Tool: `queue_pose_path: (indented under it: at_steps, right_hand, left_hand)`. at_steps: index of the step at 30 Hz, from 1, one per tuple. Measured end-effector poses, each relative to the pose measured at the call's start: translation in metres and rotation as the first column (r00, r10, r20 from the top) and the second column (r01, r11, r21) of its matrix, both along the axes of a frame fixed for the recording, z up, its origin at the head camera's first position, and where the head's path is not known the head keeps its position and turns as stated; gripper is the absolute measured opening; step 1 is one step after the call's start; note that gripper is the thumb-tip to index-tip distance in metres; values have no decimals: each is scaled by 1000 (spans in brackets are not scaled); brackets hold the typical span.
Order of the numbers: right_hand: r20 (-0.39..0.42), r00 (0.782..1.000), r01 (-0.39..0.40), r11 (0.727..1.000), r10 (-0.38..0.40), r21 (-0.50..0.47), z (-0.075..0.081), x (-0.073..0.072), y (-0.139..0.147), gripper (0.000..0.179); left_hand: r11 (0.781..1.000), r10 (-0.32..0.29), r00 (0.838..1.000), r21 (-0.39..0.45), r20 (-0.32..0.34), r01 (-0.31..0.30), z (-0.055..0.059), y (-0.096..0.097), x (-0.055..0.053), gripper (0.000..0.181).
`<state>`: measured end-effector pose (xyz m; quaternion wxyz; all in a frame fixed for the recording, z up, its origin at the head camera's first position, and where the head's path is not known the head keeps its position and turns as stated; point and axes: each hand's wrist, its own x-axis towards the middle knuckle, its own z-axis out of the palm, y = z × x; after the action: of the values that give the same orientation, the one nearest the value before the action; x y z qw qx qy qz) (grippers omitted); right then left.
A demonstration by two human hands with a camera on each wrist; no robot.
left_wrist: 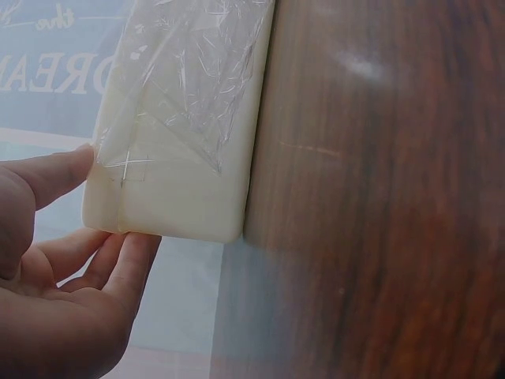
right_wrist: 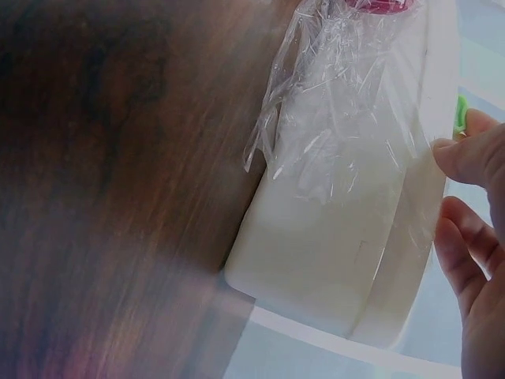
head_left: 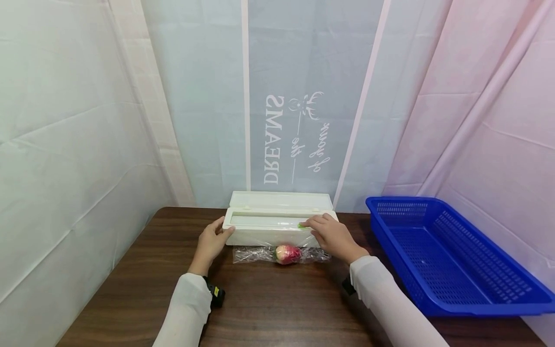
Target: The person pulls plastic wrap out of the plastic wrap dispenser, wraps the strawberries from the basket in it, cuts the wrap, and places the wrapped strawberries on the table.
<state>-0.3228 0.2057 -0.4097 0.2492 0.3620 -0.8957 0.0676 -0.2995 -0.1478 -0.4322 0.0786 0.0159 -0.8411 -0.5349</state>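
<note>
Left hand (head_left: 211,242) grips long white plastic box (head_left: 262,236) at left end; right hand (head_left: 333,236) pinches green slider (head_left: 301,225) on box's right half.

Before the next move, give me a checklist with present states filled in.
1. Left grip holding the white box at its left end: ok.
2. Right grip at the green slider: ok, fingertips on it.
3. Lid out of the way: ok, open at the back.
4. Film clear of the box: not ok, it drapes over the front face.
5. Red-and-pale fruit fully wrapped: cannot tell; film shows on both sides.
6. Blue basket apart from the box: ok, off to the right.
</note>
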Motion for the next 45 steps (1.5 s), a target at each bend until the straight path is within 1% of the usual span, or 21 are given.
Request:
queue_pose_path:
  at_steps: [3,10,12,16,18,23,28,34,36,41,45]
  right_hand:
    - [11,1000,2,1000,-2,1,1,0,-1,31]
    - [54,999,6,1000,-6,-3,3,1,-2,34]
    - [92,996,12,1000,-11,-9,5,1,-2,32]
    - [185,982,41,998,-32,-46,11,3,-5,31]
    - [208,977,58,996,-41,-75,14,4,-7,31]
    - [172,983,84,989,-62,-121,17,4,-12,26]
    - [146,986,107,982,-84,-155,17,5,-16,21]
    - [111,993,57,974,-33,-220,16,6,-27,21]
    - [113,993,58,972,-33,-230,15,7,-31,23]
    - [141,986,121,965,-90,-234,11,8,-39,25]
    - [129,982,162,958,-134,-237,8,9,-43,25]
  left_hand:
    - [1000,0,1000,-7,1,0,0,-1,0,62]
    - [1000,-3,1000,8,3,3,1,0,1,62]
    - [1000,-7,1000,8,5,7,2,0,2,62]
    - [1000,-3,1000,9,7,3,2,0,2,63]
    - [1000,-1,1000,8,7,1,2,0,2,64]
    - [1000,2,1000,6,-5,-2,0,-1,0,64]
    - [1000,-7,1000,8,-11,7,-2,-1,-1,64]
    - [1000,-9,1000,13,-16,9,0,-2,-1,64]
    - [1000,-9,1000,15,-18,9,0,-3,-1,64]
    - [1000,-13,1000,10,-10,13,-1,-2,-1,65]
    - [1000,-13,1000,12,-5,13,-1,-2,-1,65]
